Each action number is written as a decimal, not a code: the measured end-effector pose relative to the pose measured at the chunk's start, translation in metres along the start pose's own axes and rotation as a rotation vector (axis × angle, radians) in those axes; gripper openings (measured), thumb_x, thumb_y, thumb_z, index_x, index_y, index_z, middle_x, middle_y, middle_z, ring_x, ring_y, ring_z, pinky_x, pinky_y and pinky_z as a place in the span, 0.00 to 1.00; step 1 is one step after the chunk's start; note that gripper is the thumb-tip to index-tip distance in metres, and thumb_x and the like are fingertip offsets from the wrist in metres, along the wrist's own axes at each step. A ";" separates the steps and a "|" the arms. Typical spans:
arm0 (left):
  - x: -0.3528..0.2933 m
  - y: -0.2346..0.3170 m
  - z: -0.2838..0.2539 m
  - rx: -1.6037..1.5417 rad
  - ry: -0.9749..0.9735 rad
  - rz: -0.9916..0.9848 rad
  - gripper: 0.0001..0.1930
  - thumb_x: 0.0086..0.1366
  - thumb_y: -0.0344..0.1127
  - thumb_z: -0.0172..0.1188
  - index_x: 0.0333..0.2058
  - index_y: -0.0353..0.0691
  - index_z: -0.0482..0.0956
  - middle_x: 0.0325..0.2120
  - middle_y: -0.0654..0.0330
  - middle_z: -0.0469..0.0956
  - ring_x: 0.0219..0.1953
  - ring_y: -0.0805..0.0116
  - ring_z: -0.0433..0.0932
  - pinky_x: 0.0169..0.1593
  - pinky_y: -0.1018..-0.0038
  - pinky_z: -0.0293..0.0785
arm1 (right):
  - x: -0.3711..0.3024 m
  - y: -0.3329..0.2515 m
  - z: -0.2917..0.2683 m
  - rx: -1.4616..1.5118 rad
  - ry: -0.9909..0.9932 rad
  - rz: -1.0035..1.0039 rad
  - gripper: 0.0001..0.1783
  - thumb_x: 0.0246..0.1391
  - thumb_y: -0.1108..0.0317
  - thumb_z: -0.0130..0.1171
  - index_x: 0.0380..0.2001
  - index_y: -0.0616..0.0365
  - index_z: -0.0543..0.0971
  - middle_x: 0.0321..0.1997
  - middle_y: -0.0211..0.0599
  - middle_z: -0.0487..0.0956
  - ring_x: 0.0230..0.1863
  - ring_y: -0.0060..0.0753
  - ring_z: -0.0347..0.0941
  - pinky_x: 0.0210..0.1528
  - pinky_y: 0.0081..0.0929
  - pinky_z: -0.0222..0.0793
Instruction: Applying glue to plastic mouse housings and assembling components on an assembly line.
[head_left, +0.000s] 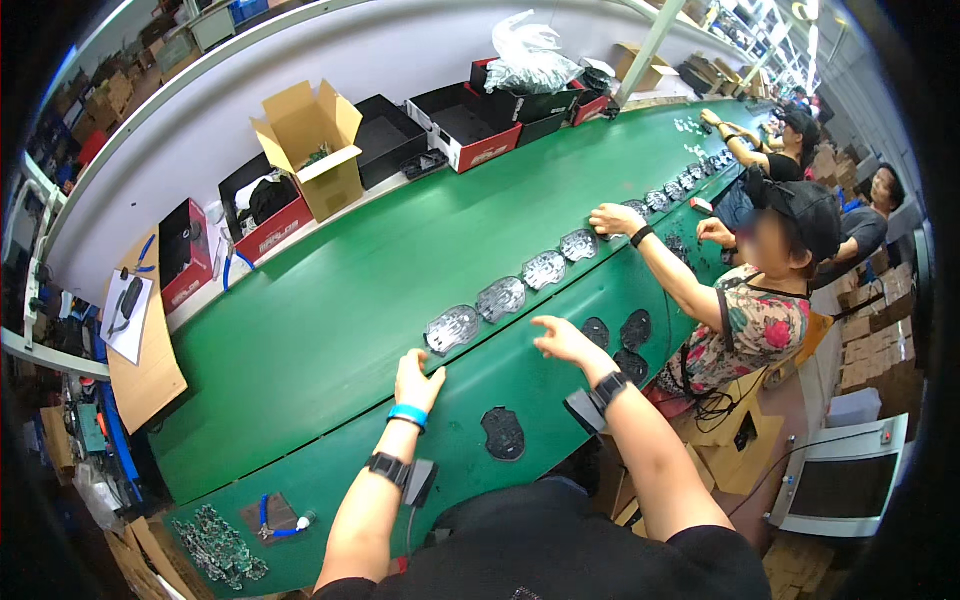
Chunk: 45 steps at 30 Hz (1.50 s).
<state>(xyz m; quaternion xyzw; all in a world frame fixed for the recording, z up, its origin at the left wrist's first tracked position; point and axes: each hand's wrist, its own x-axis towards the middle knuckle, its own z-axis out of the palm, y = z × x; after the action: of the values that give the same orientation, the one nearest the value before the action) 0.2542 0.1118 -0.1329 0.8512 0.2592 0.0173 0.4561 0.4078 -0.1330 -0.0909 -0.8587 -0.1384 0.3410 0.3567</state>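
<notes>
Over the green bench (pixel 330 450), my left hand (pixel 415 385) has its thumb and fingers apart and nothing in them. It is close to the nearest of several grey, rounded plastic shells (pixel 452 330) lined up along the strip. My right hand (pixel 566 341), also empty, hovers with its forefinger stretched out, below a second shell (pixel 501 298). Between my forearms lies a black oval plate with notched sides (pixel 503 434). Three similar black plates (pixel 635 329) rest to the right of my right wrist.
A pile of small green circuit boards (pixel 220 545) and blue-handled pliers (pixel 268 520) lie at lower left. Boxes, one an open brown carton (pixel 314 160), line the far edge. At right a co-worker's hand (pixel 616 220) reaches to the shell row.
</notes>
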 end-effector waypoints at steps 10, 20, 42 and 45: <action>0.024 0.026 0.007 0.277 0.057 -0.023 0.43 0.36 0.42 0.70 0.49 0.35 0.57 0.46 0.48 0.59 0.43 0.47 0.68 0.45 0.61 0.68 | 0.063 -0.020 0.070 -0.433 0.376 -0.211 0.11 0.41 0.75 0.47 0.32 0.60 0.72 0.33 0.49 0.72 0.39 0.48 0.70 0.40 0.39 0.67; 0.032 0.034 0.019 0.198 0.094 0.042 0.29 0.39 0.36 0.67 0.40 0.35 0.64 0.37 0.51 0.63 0.39 0.49 0.69 0.42 0.61 0.68 | 0.079 -0.024 0.074 -0.471 0.447 -0.300 0.13 0.39 0.76 0.49 0.33 0.60 0.69 0.33 0.43 0.69 0.38 0.46 0.68 0.39 0.38 0.67; 0.030 -0.012 0.003 0.068 0.175 0.106 0.28 0.37 0.28 0.68 0.38 0.29 0.65 0.34 0.47 0.67 0.38 0.49 0.67 0.44 0.63 0.65 | 0.079 -0.029 0.076 -0.482 0.382 -0.401 0.07 0.46 0.70 0.43 0.26 0.62 0.70 0.29 0.47 0.70 0.36 0.47 0.68 0.37 0.38 0.66; 0.031 -0.028 0.008 0.156 0.278 0.246 0.28 0.36 0.33 0.70 0.38 0.31 0.68 0.34 0.48 0.69 0.38 0.51 0.68 0.43 0.64 0.66 | 0.082 -0.023 0.075 -0.537 0.403 -0.423 0.08 0.45 0.71 0.43 0.24 0.61 0.71 0.28 0.45 0.70 0.35 0.45 0.69 0.37 0.37 0.66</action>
<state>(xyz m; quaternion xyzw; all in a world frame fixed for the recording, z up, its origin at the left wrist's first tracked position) 0.2715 0.1323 -0.1663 0.8986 0.2143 0.1702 0.3430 0.4164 -0.0385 -0.1533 -0.9236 -0.3239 0.0365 0.2020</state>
